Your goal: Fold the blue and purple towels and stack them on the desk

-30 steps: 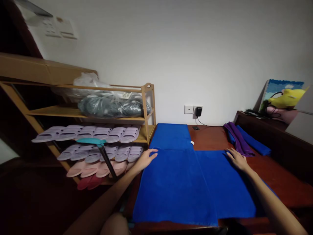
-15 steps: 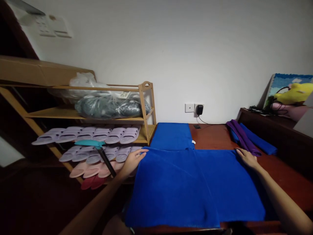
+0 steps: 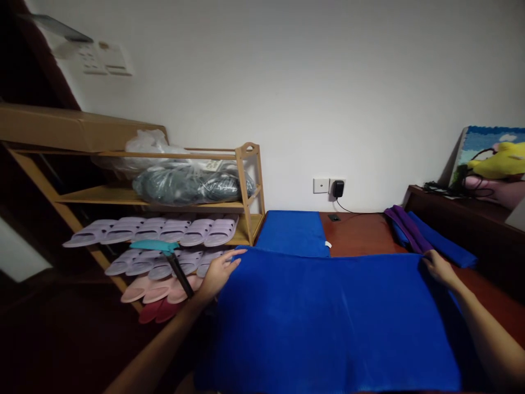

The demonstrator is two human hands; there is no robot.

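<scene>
A large blue towel (image 3: 311,317) spreads across the front of the wooden table, its far edge stretched between my two hands. My left hand (image 3: 217,274) grips the far left corner between thumb and fingers, close beside the shoe rack. At the far right corner, my right hand (image 3: 441,269) is closed on the towel's edge. Behind it lies a folded blue towel (image 3: 292,231) with a small white tag at its right side. A rolled purple towel (image 3: 406,224) and a rolled blue towel (image 3: 443,241) rest just beyond my right hand.
A wooden rack (image 3: 246,219) on the left holds several lilac slippers (image 3: 196,232), pink ones and a plastic-wrapped bundle (image 3: 192,180). A teal-topped handle (image 3: 155,246) stands before it. A black charger (image 3: 338,189) is plugged into the wall. A raised dark ledge (image 3: 451,205) borders the right.
My right hand has moved right with its corner, and the towel's far edge is now pulled wider and straighter. The near edge has shifted toward me. The view has tilted slightly.
</scene>
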